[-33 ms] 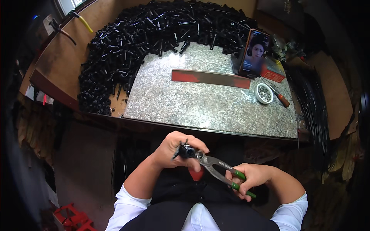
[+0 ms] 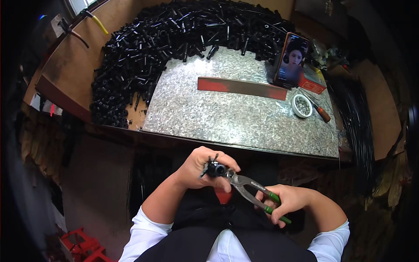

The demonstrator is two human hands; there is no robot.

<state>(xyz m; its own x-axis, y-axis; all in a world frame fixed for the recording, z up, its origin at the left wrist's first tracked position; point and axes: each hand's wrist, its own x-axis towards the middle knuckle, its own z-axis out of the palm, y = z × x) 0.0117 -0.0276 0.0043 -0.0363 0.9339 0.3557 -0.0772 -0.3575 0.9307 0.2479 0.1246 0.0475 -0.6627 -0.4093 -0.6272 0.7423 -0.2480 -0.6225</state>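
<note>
My left hand (image 2: 202, 168) is closed around a black tubular part (image 2: 220, 170), its round open end toward me and thin black prongs sticking out at its side. In my right hand (image 2: 288, 201) are metal pincers (image 2: 247, 188) with green grips, the handles spread somewhat apart. The pincers' jaws meet the side of the tubular part close to my left fingertips; exactly what they bite on is too small to tell. Just below my left fingers shows a red pointed piece (image 2: 223, 196), partly hidden by them.
Beyond my hands lies a speckled stone slab (image 2: 209, 118), bordered by a heap of black tubular parts (image 2: 144, 56). On it are a flat reddish bar (image 2: 242, 88), a white bowl of small metal bits (image 2: 302, 106), a screwdriver (image 2: 323, 114) and a propped phone (image 2: 291, 61). Black strands (image 2: 355, 122) hang at right.
The whole view has shifted slightly, so the table sits a little farther right. Both hands keep their holds on the tubular part and the pincers, with hardly any movement.
</note>
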